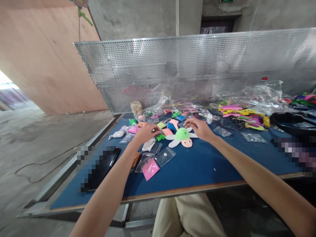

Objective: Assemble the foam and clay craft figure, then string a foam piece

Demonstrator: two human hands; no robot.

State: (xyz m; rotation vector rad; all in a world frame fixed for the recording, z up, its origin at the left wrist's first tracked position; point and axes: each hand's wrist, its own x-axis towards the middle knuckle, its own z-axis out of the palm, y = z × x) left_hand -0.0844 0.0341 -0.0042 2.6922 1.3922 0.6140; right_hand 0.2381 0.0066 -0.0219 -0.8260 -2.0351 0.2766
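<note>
A turtle figure (182, 134) lies on the blue table between my hands. It has a green domed shell, white flippers and a peach head with two dark eyes facing me. My left hand (146, 132), on the turtle's left, has its fingers curled together over the coloured clay packets; whatever they hold is too small to name. My right hand (201, 129) is curled just beyond the turtle's right flippers, fingertips close together, and their contents are hidden. Near the left hand are a green clay packet (161, 137) and a white packet (148, 144).
Small clear bags, one with a white dot (165, 154), and a pink packet (150, 169) lie in front. A black flat object (105, 168) rests at left. Coloured foam cutouts (243, 113) and a black band (291, 126) are at right. A perforated metal panel (153, 72) stands behind.
</note>
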